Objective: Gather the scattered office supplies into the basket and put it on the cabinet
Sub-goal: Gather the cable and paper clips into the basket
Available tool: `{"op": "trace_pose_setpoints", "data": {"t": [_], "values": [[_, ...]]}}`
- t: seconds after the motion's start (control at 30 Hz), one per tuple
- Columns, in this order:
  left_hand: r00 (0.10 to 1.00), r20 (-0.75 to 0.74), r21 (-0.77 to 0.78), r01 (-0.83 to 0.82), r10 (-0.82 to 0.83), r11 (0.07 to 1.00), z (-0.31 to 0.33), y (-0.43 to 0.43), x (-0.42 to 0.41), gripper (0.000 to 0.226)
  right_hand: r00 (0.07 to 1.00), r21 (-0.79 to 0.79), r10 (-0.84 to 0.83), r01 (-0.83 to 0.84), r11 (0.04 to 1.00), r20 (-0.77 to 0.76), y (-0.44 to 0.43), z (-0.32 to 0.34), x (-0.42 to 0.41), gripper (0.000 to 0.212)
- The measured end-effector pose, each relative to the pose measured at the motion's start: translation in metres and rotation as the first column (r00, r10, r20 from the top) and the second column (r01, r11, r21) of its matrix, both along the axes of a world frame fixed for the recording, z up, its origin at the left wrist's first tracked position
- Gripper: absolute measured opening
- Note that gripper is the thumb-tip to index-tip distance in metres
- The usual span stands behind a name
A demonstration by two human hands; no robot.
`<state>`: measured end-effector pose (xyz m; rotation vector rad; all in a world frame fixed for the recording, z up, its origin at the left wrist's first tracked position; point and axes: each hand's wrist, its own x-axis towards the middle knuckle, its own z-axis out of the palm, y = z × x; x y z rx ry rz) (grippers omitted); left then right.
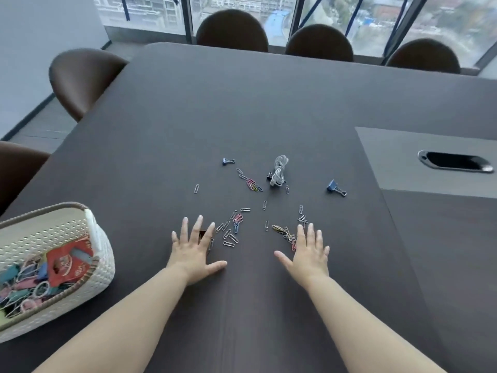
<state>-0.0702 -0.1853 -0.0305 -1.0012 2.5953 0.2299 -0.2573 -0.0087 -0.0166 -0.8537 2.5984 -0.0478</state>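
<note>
While both hands lie flat on the dark table [269, 103], palms down and fingers spread, neither of them is closed on anything. From the head camera, the left hand [195, 247] covers a small dark object that shows between its fingers, possibly a black clip, but I cannot tell. The right hand [306, 251] rests on the edge of a small heap of paper clips [285, 232].

More loose paper clips [231, 227] lie between the two hands and a little further toward the far edge of the table, with a coloured bunch [252, 185] beyond them. Two blue binder clips [334, 187] [227, 161] and a bundled grey cable [279, 172] lie further again, well apart from the hands. The white basket [102, 238] stands near the left edge of the table, already holding many clips and a red packet. No cabinet is in view.

In my judgement the main risk is in sweeping. If the hands push the clips together too fast, the thin clips can slide under the palms or shoot away over the smooth surface. A scooped handful carried across to the basket may also drop some clips on the way, because the basket is well apart from the heap. The far binder clips and the cable are easy to forget
</note>
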Motion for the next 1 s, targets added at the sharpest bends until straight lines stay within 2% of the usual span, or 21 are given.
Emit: {"op": "trace_pose_setpoints", "data": {"t": [0.13,0.4,0.5,0.63,0.73,0.87,0.93,1.0], "values": [[0.999,-0.007,0.043,-0.038,0.038,0.998,-0.010,-0.021,-0.027,0.131,0.999,0.047,-0.038,0.038,0.998,0.010,-0.001,-0.020,-0.026,0.109],[0.995,-0.103,-0.068,0.004,-0.011,0.998,-0.026,-0.076,-0.103,0.113,0.996,-0.044,0.068,-0.071,0.997,-0.059,-0.046,-0.037,-0.075,0.110],[0.985,-0.137,-0.071,0.093,-0.102,0.993,-0.028,-0.092,-0.127,0.114,0.987,-0.101,0.134,-0.142,0.985,-0.085,-0.061,-0.039,-0.092,0.114],[0.952,-0.179,-0.085,0.239,-0.250,0.967,-0.029,-0.106,-0.154,0.123,0.967,-0.111,0.244,-0.251,0.962,-0.074,-0.082,-0.040,-0.110,0.107],[0.966,-0.165,-0.160,0.172,-0.198,0.972,-0.024,-0.123,-0.171,0.121,0.963,-0.088,0.260,-0.265,0.960,-0.066,-0.098,-0.038,-0.124,0.106],[0.991,-0.094,-0.079,0.083,-0.091,0.993,-0.023,-0.145,-0.184,0.115,0.961,-0.051,0.271,-0.273,0.961,-0.052,-0.118,-0.039,-0.138,0.108],[0.988,-0.092,-0.061,0.115,-0.121,0.991,-0.027,-0.146,-0.185,0.108,0.960,-0.050,0.275,-0.278,0.959,-0.057,-0.123,-0.040,-0.140,0.104],[0.965,-0.156,-0.068,0.201,-0.209,0.977,-0.031,-0.142,-0.182,0.104,0.955,-0.046,0.287,-0.291,0.956,-0.070,-0.124,-0.041,-0.139,0.097]]}}
